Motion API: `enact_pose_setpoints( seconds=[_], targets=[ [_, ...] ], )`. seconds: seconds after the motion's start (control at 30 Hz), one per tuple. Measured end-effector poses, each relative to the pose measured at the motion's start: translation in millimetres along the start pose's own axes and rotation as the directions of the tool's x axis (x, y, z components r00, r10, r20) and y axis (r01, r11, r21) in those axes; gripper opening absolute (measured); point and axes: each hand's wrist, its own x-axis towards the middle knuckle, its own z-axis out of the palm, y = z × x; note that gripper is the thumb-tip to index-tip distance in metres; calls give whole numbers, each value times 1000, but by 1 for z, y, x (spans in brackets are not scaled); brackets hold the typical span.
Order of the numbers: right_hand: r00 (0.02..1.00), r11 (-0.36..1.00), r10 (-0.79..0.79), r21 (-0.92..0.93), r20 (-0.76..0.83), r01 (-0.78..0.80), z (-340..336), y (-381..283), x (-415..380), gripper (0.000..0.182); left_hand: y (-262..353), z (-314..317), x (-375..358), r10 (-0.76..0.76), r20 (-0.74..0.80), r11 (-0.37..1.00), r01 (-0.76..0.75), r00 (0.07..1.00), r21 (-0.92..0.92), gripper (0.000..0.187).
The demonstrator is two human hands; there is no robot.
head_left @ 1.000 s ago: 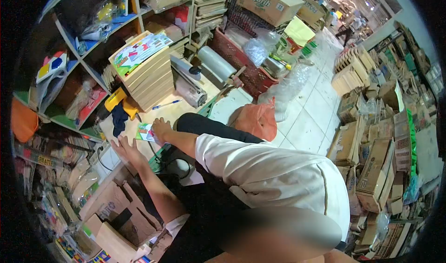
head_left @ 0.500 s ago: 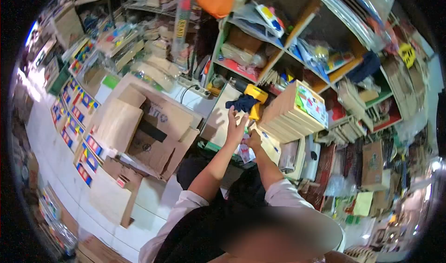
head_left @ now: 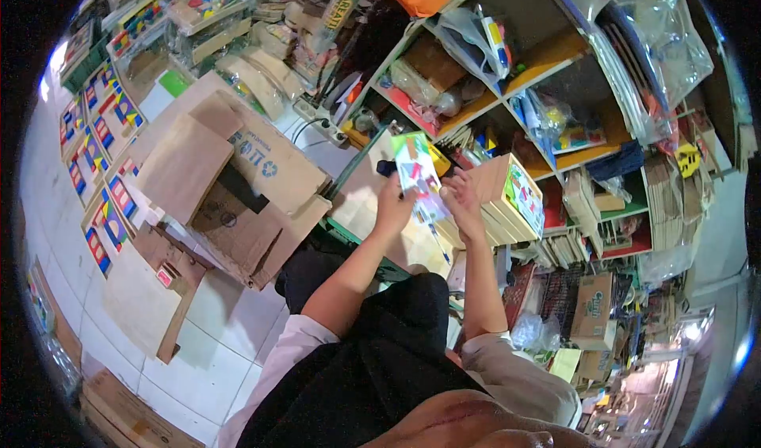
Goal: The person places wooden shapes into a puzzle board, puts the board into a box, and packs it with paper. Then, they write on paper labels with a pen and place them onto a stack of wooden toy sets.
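A colourful printed sheet is held up above the work table. My left hand grips its left edge. At the sheet's right edge are the curled fingers of my right hand, closed against it; the exact contact is hard to make out. Right beside this hand stands a stack of light wooden boxes, with a similar picture on the end facing right. A yellow drill is partly hidden behind the sheet, and dark cloth shows left of it. A thin blue-tipped pen-like item lies below.
An open cardboard box stands to the left. Beyond it, panels with coloured shapes cover part of the tiled floor. Crowded shelves rise ahead. A power strip sits behind the table.
The printed sheet has been raised from low on the table to upright between my hands. My left hand, earlier open and spread, now grips it. The view has shifted.
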Motion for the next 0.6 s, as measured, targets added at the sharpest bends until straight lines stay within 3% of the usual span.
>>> enact_pose_setpoints(
  seconds=[0.03,0.07,0.1,0.2,0.27,0.3,0.4,0.6],
  targets=[
    [983,975,169,135,76,-178,1,-4,-3,44,13,4,0,-22,-93,985,5,995,-174,25],
    [934,900,316,258,169,-351,2,-7,-7,44,20,1,1,-33,-88,988,20,996,-152,29],
    [910,865,373,286,182,-412,5,-11,-9,43,21,-2,3,-43,-95,993,32,995,-116,28],
    [954,862,239,413,180,-294,13,7,-9,38,22,-2,2,-15,-52,1000,14,999,-23,38],
    [972,860,205,451,118,-237,17,14,2,36,34,2,-2,-31,-115,971,2,993,-239,55],
    [980,858,185,473,76,-199,18,14,9,36,50,-1,-4,-104,-52,978,93,993,-187,68],
    [987,846,148,511,55,-156,20,1,31,34,52,-2,-4,-140,-118,950,100,983,-297,63],
    [996,824,8,565,-91,45,32,-28,104,34,44,-2,-3,-140,-82,956,113,987,-271,63]
  ],
)
